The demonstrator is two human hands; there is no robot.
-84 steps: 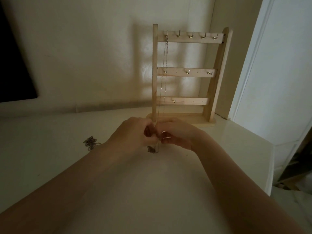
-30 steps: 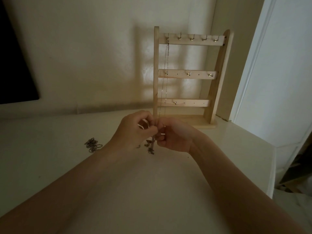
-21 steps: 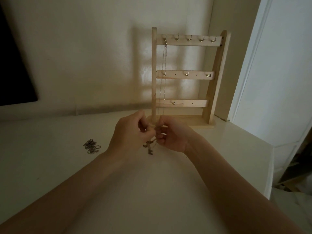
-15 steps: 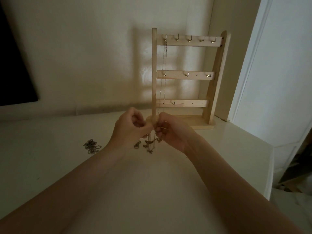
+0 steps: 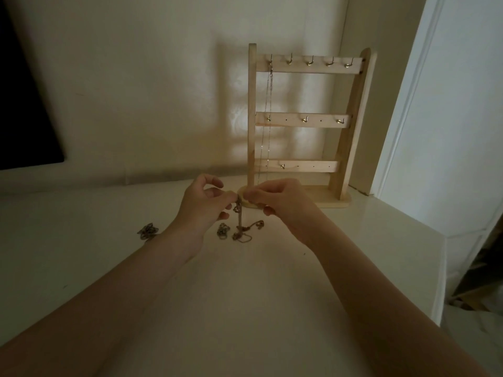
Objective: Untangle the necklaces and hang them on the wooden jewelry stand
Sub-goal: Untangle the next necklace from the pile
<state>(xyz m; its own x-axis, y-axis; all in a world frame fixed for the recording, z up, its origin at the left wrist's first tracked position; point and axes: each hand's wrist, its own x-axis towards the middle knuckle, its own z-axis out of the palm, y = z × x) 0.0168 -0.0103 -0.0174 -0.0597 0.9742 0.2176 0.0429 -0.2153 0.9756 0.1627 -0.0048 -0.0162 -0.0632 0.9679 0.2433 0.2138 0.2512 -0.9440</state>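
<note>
Pretty dim room here, warm low light. The desk is a pale, smooth cream surface that runs right up to a plain off-white wall, with a soft patch of light on the wall just left of the stand. There's a dark rectangle on the wall at far left, can't tell if it's a screen or a window. On the right a white door frame runs top to bottom, and past the desk's right edge you can see a bit of floor with some clutter too blurry to make out.

The wooden jewelry stand sits upright at the back of the desk, close to the wall. It has three crossbars with little metal hooks. One thin chain already hangs from the leftmost hook on the top bar, dropping straight down towards the hands.

Both hands are up in front of the stand's base, close together. The left hand has fingers curled, pinching the top of a tangled necklace bunch. The right hand is curled too, pinching at the same spot. The bunch dangles down from the fingertips and its lower end piles on the desk, with a small loop off to the right.

A small clump lies on the desk just left of that, and another tangle sits further left, beside the left wrist.
</note>
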